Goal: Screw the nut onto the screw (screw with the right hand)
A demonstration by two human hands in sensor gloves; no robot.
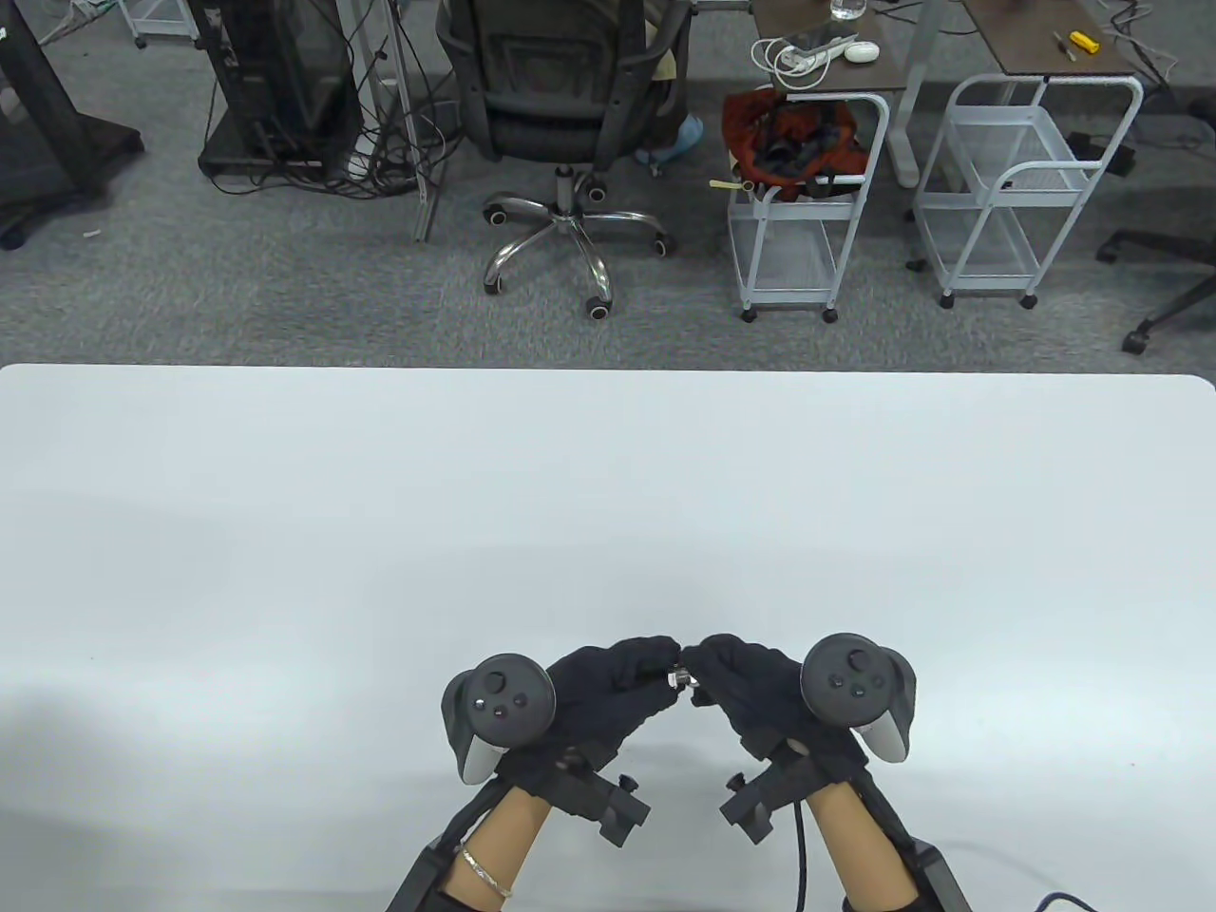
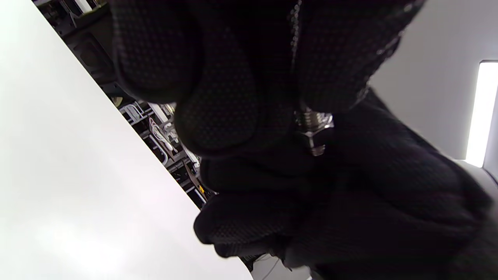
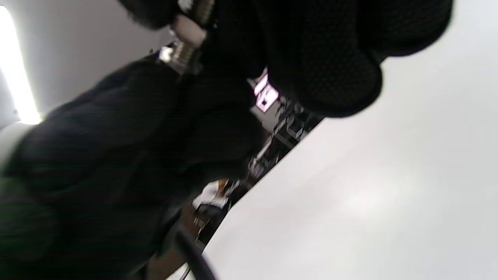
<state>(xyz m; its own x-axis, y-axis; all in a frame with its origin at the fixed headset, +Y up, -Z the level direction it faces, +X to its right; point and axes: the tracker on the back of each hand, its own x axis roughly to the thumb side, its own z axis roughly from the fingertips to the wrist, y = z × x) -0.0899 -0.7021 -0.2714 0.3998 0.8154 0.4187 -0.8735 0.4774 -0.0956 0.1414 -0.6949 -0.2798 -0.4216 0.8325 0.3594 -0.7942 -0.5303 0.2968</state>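
Both gloved hands meet above the near middle of the white table [image 1: 608, 494]. My left hand [image 1: 665, 665] pinches a small silver screw [image 1: 680, 678] by its fingertips. The screw's thread shows in the left wrist view [image 2: 309, 116] and in the right wrist view [image 3: 181, 58]. My right hand [image 1: 700, 668] pinches the nut [image 2: 311, 136], which sits on the thread; it also shows in the right wrist view [image 3: 190, 33]. The fingertips of both hands nearly touch around the parts. Most of the screw and nut is hidden by the fingers.
Beyond the table's far edge stand an office chair [image 1: 560, 114] and two white wire carts [image 1: 807, 209] on a grey carpet. A black cable [image 1: 798, 845] runs along my right forearm.
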